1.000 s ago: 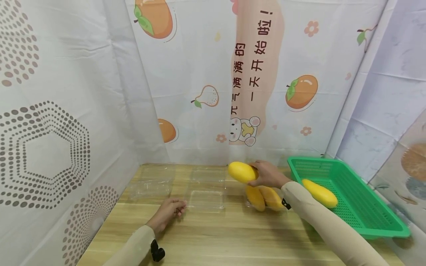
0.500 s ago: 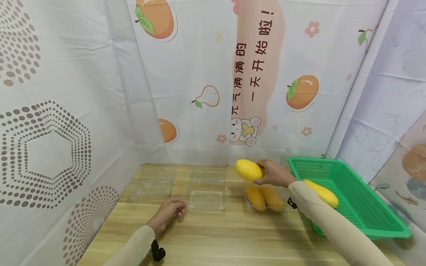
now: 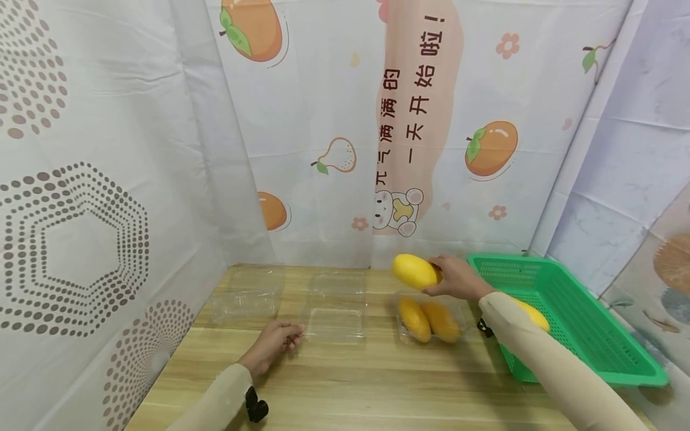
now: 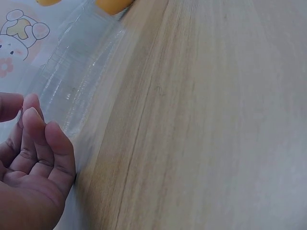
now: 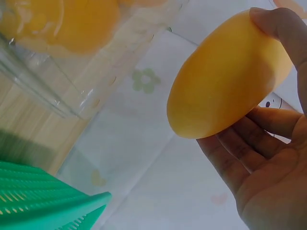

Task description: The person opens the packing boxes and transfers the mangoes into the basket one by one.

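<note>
— Left of the basket (image 3: 632, 364), what is held?
— Your right hand (image 3: 458, 278) grips a yellow fruit (image 3: 414, 272) between thumb and fingers, above the table (image 3: 345, 395), left of the basket's far corner. Just left of the basket, a clear box (image 3: 466, 316) holds two more fruits (image 3: 414, 320).
— And farther from the basket?
— Your left hand (image 3: 274, 344), fingers loosely curled and holding nothing, beside another box (image 3: 334, 324). I can't tell whether they touch it.

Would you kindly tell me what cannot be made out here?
Head view: part of the yellow oval fruit in the green plastic basket, behind the beige sleeve.
Right wrist view: ends of the right hand's lower fingers, behind its held yellow oval fruit.
Left wrist view: larger orange-yellow shape, cut off by top edge.
</note>
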The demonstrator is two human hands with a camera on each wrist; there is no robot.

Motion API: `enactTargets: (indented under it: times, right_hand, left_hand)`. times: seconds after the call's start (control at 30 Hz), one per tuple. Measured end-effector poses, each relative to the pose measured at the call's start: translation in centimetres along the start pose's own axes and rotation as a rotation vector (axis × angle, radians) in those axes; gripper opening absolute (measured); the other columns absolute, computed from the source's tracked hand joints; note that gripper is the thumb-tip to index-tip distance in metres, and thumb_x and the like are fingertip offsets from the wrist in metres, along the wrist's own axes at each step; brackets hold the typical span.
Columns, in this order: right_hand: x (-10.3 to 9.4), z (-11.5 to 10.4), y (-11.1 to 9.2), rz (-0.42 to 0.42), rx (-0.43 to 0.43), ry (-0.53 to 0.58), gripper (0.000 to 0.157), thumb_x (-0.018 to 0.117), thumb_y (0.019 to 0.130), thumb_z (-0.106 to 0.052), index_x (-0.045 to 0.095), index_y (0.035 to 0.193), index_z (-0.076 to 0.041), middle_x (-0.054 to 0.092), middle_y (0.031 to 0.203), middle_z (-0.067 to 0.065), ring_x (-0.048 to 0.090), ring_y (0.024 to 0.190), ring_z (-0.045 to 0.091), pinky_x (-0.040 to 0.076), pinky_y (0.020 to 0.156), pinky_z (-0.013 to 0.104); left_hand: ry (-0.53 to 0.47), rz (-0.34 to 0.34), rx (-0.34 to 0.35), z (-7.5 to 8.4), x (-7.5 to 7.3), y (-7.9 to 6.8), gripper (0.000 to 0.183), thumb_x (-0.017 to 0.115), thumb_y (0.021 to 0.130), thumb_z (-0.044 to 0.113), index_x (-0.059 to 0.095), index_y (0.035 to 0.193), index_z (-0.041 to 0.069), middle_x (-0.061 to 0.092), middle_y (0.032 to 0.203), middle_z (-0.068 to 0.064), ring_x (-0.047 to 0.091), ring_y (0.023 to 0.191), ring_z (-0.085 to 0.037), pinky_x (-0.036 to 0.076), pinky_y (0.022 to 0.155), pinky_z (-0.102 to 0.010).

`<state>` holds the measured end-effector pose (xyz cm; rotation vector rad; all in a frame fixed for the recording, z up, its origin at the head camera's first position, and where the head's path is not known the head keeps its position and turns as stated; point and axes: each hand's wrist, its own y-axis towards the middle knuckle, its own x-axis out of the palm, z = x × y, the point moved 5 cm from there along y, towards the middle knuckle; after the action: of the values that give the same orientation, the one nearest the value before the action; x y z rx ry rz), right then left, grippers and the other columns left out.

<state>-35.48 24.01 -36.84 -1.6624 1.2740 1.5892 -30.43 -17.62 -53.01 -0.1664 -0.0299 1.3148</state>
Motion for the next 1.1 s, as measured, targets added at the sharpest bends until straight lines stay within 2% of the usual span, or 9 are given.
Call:
enactTargets:
  times: [0.4,1.1]
  right_hand:
    - [-1.3,1.7,-0.8,0.019,0.034,-0.003,0.069,0.077,0.066,-0.062,0.065,0.109,-0.009,0.06,0.087,-0.003,0.05,0.069,0.013,0.044,0.062,0.03]
    - [-3.1,5.0,-2.6,0.024,0.083,0.012,0.055,0.078,0.067,-0.059,0.065,0.097,-0.014,0.058,0.077,-0.006,0.048,0.064,0.013,0.042,0.059,0.031]
  left_hand:
    - [0.002,-0.005,0.0,0.1,0.0,-0.1,0.034,0.057,0.096,0.022,0.06,0.104,-0.011,0.062,0.081,-0.01,0.051,0.067,-0.013,0.045,0.059,-0.023]
    - [-0.011,0.004,-0.003,-0.2,0.0,0.2,0.033,0.059,0.094,0.021,0.061,0.101,-0.012,0.061,0.078,-0.008,0.051,0.065,-0.012,0.046,0.059,-0.022]
